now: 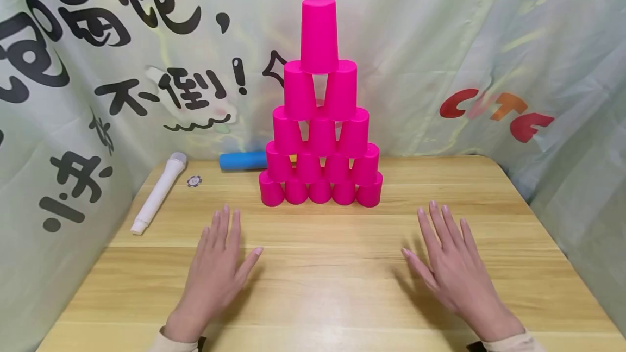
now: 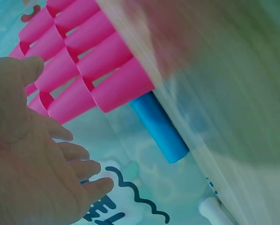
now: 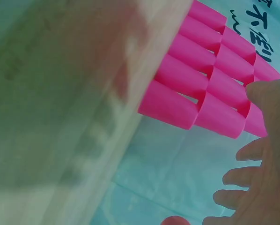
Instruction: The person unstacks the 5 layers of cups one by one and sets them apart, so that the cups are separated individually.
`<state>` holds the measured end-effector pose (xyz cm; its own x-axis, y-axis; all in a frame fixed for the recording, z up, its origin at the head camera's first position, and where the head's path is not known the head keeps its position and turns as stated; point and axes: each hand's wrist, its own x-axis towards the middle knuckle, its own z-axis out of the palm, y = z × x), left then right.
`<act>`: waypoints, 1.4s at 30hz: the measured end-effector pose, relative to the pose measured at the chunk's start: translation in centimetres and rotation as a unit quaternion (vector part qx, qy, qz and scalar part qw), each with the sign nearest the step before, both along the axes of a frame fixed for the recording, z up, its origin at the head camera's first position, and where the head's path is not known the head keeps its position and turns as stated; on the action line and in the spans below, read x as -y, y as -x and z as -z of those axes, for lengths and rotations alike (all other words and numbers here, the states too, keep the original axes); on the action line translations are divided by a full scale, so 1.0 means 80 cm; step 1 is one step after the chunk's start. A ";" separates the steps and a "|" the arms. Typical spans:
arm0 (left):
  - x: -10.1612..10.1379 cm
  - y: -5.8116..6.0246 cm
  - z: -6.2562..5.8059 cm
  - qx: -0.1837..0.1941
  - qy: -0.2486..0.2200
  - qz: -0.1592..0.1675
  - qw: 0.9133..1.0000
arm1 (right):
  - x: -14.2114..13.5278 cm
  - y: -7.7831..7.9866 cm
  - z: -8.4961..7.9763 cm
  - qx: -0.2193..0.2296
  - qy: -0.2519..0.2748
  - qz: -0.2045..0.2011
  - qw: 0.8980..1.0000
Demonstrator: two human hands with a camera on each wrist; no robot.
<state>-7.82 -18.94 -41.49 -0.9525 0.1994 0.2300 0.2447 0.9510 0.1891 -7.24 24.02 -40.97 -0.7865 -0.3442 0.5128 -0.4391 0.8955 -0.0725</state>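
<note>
A pyramid of upside-down pink cups [image 1: 320,133] stands at the back middle of the wooden table, narrowing row by row to a single cup [image 1: 319,36] on top. My left hand [image 1: 215,268] is held palm down at the left front, fingers straight and thumb out to the side. On the right, my right hand [image 1: 455,270] mirrors it, fingers spread. Both hands hold nothing and stay apart from the cups. In the left wrist view, the left hand [image 2: 41,150] overlaps part of the stack; in the right wrist view the right hand [image 3: 266,159] does too.
Behind the stack's left side lies a blue cylinder [image 1: 243,161]. A white, microphone-shaped stick [image 1: 160,192] lies along the table's left edge, beside a small round gear-like piece [image 1: 194,181]. A printed curtain [image 1: 401,42] hangs behind and around the wooden table [image 1: 323,276].
</note>
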 end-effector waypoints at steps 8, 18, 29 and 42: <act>0.013 0.014 -0.003 0.030 -0.052 0.011 0.998 | 0.005 0.011 -0.024 0.005 0.031 -0.016 0.999; 0.026 0.063 -0.011 0.085 -0.093 0.030 0.992 | 0.011 0.037 -0.073 -0.061 0.075 -0.056 0.994; 0.031 0.117 -0.013 0.174 -0.204 0.054 0.962 | 0.023 0.073 -0.132 -0.008 0.152 -0.088 0.984; 0.021 0.164 0.009 0.262 -0.305 0.019 0.915 | 0.048 0.128 -0.201 0.095 0.267 -0.074 0.956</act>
<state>-20.91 -20.61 -42.21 -0.9588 0.2218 -0.1774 -0.0010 0.6218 0.7832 -17.49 20.18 -24.88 -0.8455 -0.1882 0.4997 -0.4924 0.6370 -0.5932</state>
